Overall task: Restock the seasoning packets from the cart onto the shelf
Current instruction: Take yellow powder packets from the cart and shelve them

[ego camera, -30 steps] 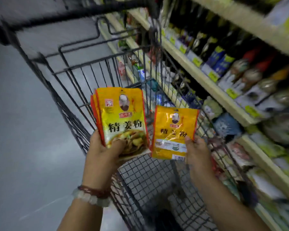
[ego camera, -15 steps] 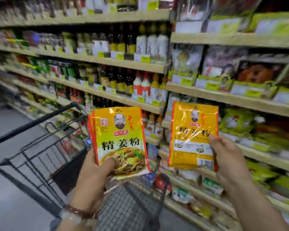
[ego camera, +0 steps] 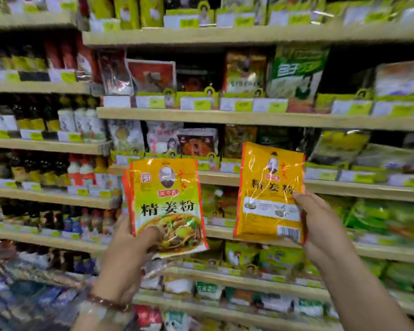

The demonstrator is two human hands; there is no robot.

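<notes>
Wooden shelves [ego camera: 248,117] fill the whole view, stacked in rows, with bagged goods on the right and dark sauce bottles [ego camera: 34,168] on the left, most of it blurred. In front of them the person holds up two lots of yellow seasoning packets, both clear of the shelf and well apart from each other. The left hand [ego camera: 127,254] is closed around the lower left corner of a small stack of packets [ego camera: 165,204], thumb pressed across the printed front, fingers hidden behind; at least one more packet edge peeks out at the stack's left side. The stack stands nearly upright, front face toward the camera. The right hand [ego camera: 320,230] pinches a single packet [ego camera: 270,192] along its right edge, thumb on the near face, back side with the barcode showing. Both forearms rise from the bottom of the view, palms turned inward. A beaded bracelet [ego camera: 105,303] circles the left wrist.
</notes>
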